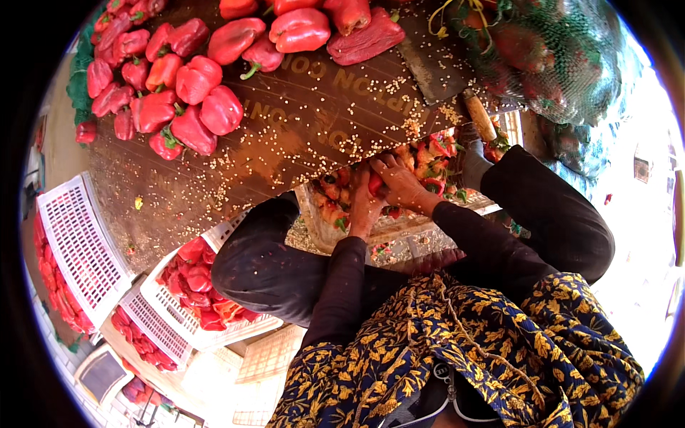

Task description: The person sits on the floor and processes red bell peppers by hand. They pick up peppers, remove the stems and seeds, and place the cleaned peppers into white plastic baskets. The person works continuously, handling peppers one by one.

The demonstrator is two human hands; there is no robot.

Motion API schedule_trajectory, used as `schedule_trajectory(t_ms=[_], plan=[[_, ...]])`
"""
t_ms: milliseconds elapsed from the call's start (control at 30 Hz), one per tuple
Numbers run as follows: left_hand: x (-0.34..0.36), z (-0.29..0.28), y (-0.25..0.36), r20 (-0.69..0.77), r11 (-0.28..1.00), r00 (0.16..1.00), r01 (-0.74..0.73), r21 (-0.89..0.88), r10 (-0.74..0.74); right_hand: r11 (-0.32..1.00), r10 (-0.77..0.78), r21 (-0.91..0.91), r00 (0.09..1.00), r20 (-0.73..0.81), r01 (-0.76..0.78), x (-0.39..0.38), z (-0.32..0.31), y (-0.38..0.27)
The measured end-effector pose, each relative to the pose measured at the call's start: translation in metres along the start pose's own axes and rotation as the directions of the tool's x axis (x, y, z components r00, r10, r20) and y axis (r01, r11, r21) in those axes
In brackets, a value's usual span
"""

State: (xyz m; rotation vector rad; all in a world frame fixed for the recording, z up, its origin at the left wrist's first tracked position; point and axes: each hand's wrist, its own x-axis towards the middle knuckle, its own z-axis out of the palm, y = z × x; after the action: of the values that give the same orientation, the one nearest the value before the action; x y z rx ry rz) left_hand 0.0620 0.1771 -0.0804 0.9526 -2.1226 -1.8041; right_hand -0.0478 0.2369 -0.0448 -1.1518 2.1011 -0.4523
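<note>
One red pepper sits clasped between a person's left hand and right hand, low over a crate of pepper scraps; whole peppers lie heaped on the seed-strewn table.

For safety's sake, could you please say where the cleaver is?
In the head view, the cleaver lies right of centre on the brown table, beside the green net sack.

Over the seed-strewn board, hands could pass between heaped peppers and the obstructing cleaver.
</note>
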Motion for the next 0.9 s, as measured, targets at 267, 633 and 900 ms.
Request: schedule_trajectory(t_ms=[267,633,900], plan=[[0.009,-0.01,-0.012,-0.039,0.934,0.974,0.2,-0.294,-0.221,0.991,0.067,-0.116,0.996,-0.061,-0.073,0.036,0.027,0.009],[-0.036,-0.035,0.067,0.03,0.569,0.946,0.22,-0.792,-0.323,0.926,-0.312,0.088,0.877,-0.366,0.366,-0.036,-0.029,-0.037],[-0.056,-0.038,0.065,-0.187,0.509,0.936,-0.01,-0.86,-0.298,0.429,-0.112,0.887,0.985,-0.135,0.17,-0.093,-0.102,-0.082]])
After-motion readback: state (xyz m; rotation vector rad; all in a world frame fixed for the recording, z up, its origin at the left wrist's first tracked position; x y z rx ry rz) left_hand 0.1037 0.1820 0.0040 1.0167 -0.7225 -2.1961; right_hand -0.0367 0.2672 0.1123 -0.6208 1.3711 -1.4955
